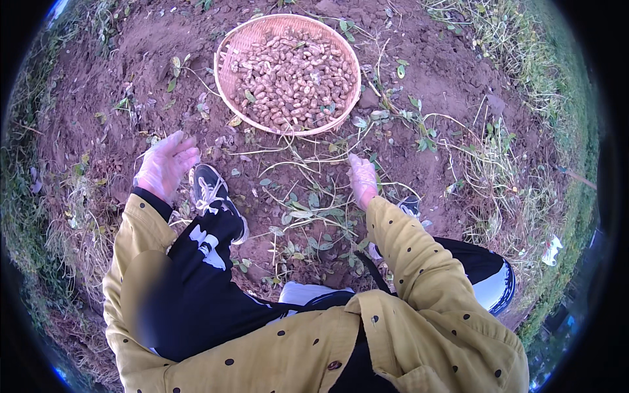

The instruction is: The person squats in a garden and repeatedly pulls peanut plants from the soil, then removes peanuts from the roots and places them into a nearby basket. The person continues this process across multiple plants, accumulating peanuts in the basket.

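Note:
A round woven basket (223, 82) rests on the soil ahead of me, holding a heap of unshelled peanuts (295, 82). My left hand (167, 164), in a clear plastic glove, hovers left of my shoe with fingers apart and nothing in them. My right hand (363, 180), gloved the same way, is low among the peanut vines (314, 196) below the basket's right side. Its fingers are drawn together at some stems; what they hold, if anything, is hidden. Green leaves and pale stems of the vines spread between my feet.
My left shoe (211, 190) stands between the left hand and the vines; the right shoe (410, 207) is partly hidden by my sleeve. Reddish-brown soil (157, 72) surrounds the basket. Dry stalks and grass (517, 196) line the right side, with a white scrap (552, 251) there.

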A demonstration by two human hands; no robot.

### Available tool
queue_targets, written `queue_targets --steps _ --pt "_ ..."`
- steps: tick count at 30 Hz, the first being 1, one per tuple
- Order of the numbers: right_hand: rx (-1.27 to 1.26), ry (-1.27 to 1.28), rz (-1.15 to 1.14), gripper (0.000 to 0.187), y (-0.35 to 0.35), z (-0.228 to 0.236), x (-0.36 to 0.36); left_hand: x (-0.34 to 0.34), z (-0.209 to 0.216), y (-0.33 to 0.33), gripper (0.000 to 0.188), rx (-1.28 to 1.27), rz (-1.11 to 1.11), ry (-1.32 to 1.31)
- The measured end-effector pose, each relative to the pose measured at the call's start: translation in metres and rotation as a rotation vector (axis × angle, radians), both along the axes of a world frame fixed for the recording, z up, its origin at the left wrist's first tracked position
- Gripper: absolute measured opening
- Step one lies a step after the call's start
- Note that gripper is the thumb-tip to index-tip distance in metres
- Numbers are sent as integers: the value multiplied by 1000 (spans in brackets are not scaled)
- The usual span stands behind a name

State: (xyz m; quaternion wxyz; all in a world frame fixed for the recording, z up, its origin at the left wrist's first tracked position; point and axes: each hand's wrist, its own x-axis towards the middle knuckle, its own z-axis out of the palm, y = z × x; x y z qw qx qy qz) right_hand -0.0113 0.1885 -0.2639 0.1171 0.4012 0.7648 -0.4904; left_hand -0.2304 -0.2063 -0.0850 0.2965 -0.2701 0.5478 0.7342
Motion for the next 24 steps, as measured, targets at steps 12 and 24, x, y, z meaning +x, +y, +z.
queue_targets --steps 12,24 --pt "-116 -267 -40 29 18 71 29 165 -79 -120 43 -226 744 52" --pt "127 -323 501 49 -19 115 58 296 -156 -104 24 -39 694 -181"
